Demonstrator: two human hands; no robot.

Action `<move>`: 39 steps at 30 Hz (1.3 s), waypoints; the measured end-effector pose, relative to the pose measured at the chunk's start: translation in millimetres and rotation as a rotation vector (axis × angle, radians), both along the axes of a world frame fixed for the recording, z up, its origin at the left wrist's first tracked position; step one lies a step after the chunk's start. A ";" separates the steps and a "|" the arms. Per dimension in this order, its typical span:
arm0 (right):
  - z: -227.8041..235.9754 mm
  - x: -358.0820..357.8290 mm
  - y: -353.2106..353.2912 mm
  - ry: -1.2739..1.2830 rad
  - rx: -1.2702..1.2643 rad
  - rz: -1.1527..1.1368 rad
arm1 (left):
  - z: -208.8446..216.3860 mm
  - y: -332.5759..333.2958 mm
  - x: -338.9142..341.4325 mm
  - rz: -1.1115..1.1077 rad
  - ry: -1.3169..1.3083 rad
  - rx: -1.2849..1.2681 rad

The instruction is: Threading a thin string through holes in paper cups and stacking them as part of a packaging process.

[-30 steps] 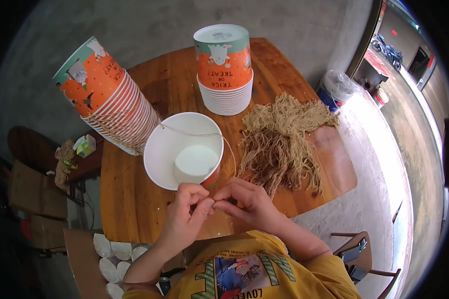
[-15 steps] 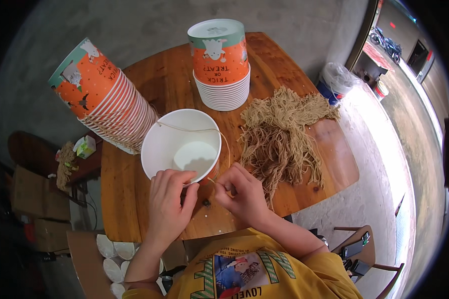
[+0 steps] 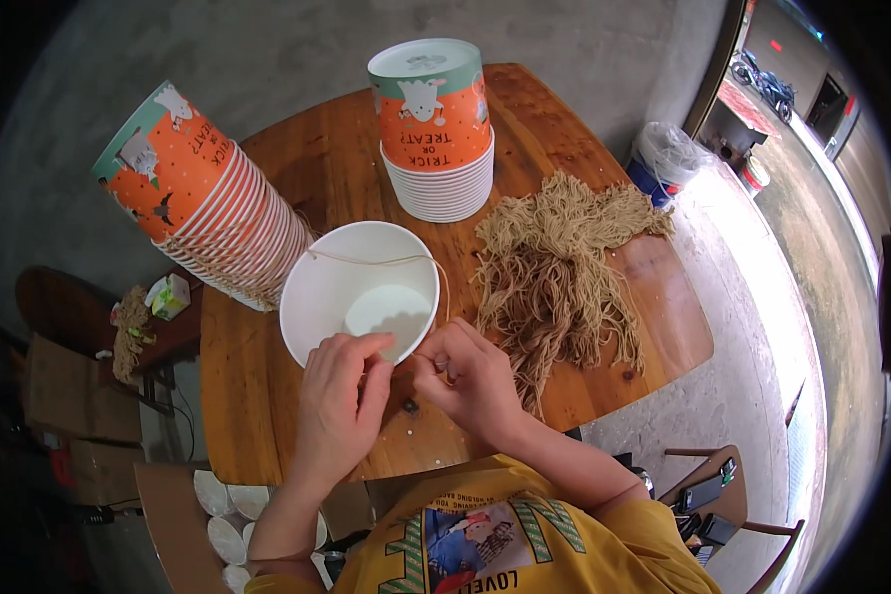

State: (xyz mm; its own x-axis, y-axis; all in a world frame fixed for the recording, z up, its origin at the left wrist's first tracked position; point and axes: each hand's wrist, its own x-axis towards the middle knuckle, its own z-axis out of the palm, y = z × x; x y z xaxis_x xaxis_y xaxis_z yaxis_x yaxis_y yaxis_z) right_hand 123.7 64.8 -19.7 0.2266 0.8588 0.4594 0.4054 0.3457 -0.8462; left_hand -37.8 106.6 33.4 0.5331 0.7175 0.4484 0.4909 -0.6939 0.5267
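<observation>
A white-lined paper bucket (image 3: 317, 287) stands tilted on the table before me, its mouth towards me. My left hand (image 3: 345, 401) grips its near rim, fingers over the edge inside and thumb outside. A thin tan cord (image 3: 447, 292) crosses the bucket's mouth from the far rim and loops down its right side. Close to the near rim, my right hand (image 3: 473, 386) is closed in a pinch on the cord; the cord's end is hidden by the fingers. Right of the bucket lies a heap of loose tan cords (image 3: 559, 287).
Upside-down orange and green bucket stacks stand at left (image 3: 208, 188) and far middle (image 3: 431, 119) of the wooden table (image 3: 312, 134). A carton (image 3: 163, 495) with white round items sits below left. A lined bin (image 3: 668, 163) and a chair (image 3: 728, 505) are right.
My right hand has shifted slightly up and left, nearer the rim and my left hand. The left hand stays at the rim.
</observation>
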 end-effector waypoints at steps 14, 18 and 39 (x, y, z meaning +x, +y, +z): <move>0.1 -0.2 -1.7 0.026 -0.032 -0.001 | 31.2 53.3 9.2 -0.238 0.314 -0.587; 8.4 12.4 -4.6 0.103 -0.095 0.027 | 31.1 40.8 9.6 -0.142 0.129 -0.326; 10.3 12.7 18.8 0.441 -0.212 0.238 | 20.5 57.1 15.2 -0.301 -0.140 -0.984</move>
